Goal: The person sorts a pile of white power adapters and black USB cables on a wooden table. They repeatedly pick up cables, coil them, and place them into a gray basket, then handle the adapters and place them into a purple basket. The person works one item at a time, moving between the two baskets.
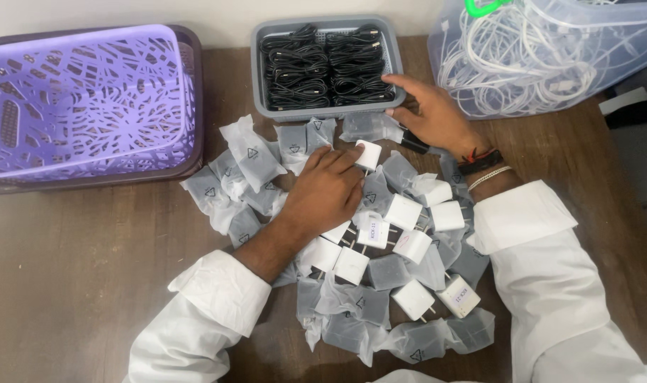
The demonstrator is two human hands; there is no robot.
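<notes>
A heap of white plug adapters (405, 211) lies on the brown table, mixed with small clear plastic bags (252, 157), some empty, some filled. My left hand (328, 189) rests on the heap with its fingertips on one white adapter (369, 154). My right hand (428, 111) lies palm down at the front right corner of a grey tray (263, 71), fingers touching the coiled black cables (327, 65) inside. A dark object (413, 145) shows partly beneath that hand.
A purple openwork basket (89, 99) nested in a darker one stands at the back left. A large clear bag of white cables (550, 53) fills the back right corner. Bare brown table (75, 269) lies at the front left.
</notes>
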